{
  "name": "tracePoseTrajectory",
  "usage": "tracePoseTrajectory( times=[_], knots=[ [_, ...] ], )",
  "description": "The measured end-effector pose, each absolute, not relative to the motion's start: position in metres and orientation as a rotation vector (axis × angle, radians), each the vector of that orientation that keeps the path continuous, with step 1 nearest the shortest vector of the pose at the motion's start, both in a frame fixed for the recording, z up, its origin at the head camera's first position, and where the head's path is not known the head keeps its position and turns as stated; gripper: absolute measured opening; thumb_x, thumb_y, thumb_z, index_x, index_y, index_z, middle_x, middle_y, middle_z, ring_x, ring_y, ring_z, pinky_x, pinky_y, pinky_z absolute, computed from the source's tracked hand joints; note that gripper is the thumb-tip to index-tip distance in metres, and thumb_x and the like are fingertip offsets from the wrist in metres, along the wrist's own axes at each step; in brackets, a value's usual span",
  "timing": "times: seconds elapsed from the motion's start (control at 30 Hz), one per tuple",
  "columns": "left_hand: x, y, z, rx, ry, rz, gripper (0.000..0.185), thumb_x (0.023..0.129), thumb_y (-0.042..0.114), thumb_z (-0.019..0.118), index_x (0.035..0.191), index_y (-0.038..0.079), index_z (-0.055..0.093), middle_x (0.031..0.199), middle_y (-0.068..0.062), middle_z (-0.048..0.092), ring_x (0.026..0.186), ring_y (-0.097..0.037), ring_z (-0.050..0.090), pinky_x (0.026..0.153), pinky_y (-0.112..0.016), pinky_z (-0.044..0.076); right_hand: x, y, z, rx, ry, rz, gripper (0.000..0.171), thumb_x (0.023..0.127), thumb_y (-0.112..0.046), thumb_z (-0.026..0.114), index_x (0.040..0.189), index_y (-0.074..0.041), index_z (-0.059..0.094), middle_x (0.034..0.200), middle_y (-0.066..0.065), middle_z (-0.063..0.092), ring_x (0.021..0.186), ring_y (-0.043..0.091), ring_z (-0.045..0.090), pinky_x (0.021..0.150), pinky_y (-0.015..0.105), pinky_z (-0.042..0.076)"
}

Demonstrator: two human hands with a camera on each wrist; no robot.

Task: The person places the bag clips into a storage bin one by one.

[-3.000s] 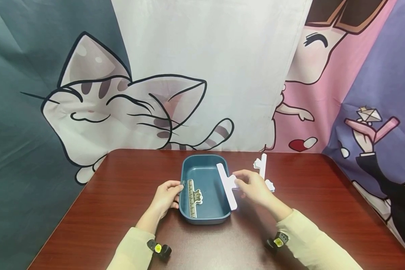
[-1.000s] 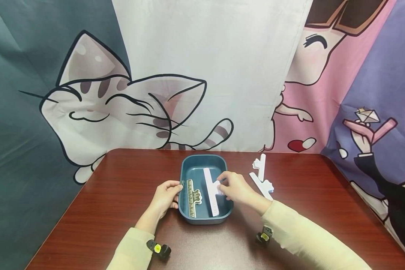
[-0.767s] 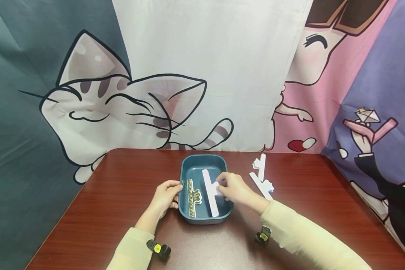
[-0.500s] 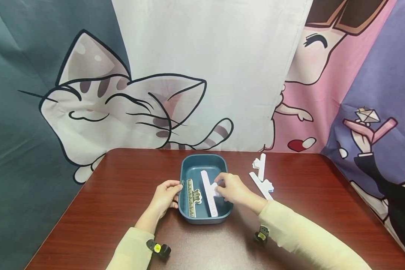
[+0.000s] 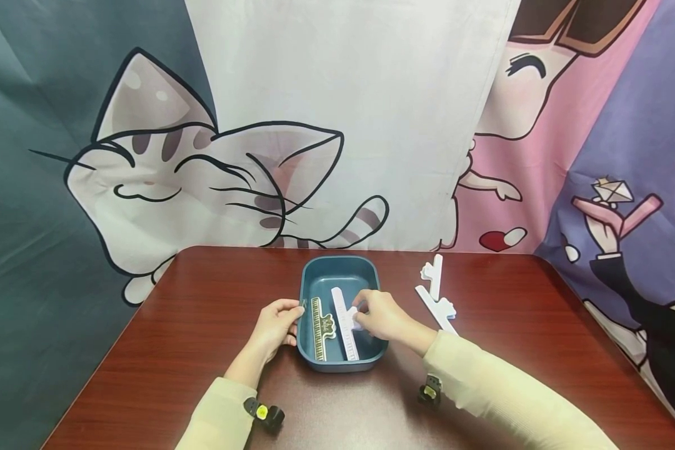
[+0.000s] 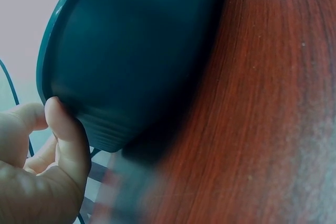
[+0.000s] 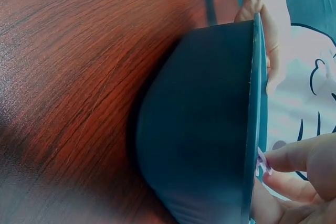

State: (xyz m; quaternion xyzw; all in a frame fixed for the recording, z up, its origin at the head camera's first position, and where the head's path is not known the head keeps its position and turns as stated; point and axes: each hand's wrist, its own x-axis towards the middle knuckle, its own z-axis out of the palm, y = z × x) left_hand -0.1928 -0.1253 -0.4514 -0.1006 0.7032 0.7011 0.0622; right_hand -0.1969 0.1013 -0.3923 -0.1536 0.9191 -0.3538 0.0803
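A dark blue plastic bin [image 5: 340, 367] stands on the table, and my left hand [image 5: 274, 326] pinches its left rim between thumb and fingers. Inside at the left lies a clip with a piano-key pattern and a gold emblem [image 5: 320, 329]. My right hand [image 5: 384, 317] pinches the handle of a white long-bar clip [image 5: 344, 325] within the bin, just right of the patterned one. In the right wrist view the thumb and finger hold the pale clip handle [image 7: 263, 162] by the rim; the rest of that clip is hidden behind the wall.
Two more white clips lie on the table right of the bin, one farther back [image 5: 436, 277] and one nearer [image 5: 436, 308], close together. The red-brown wooden table [image 5: 202, 350] ends at a printed cloth backdrop [image 5: 371, 125].
The white clip in my right hand has moved from over the bin's right rim down into the bin, then left toward the patterned clip. My left hand has stayed on the rim.
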Motion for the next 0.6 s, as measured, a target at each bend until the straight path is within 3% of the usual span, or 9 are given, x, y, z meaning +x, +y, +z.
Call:
tracePoseTrajectory(
  times=[0.6],
  knots=[
    [-0.192,-0.1251,-0.4498,-0.302,2.112,2.123,0.029,0.089,0.009,0.06,0.114,-0.003,0.056,0.064,-0.002,0.057,0.046,-0.008,0.048,0.038,-0.022,0.043,-0.1998,0.094,-0.4001,-0.51,2.782,-0.953,0.014,0.082,-0.002,0.062,0.096,0.001,0.061,0.083,0.015,0.067,0.052,0.012,0.057,0.045,0.022,0.048]
  ],
)
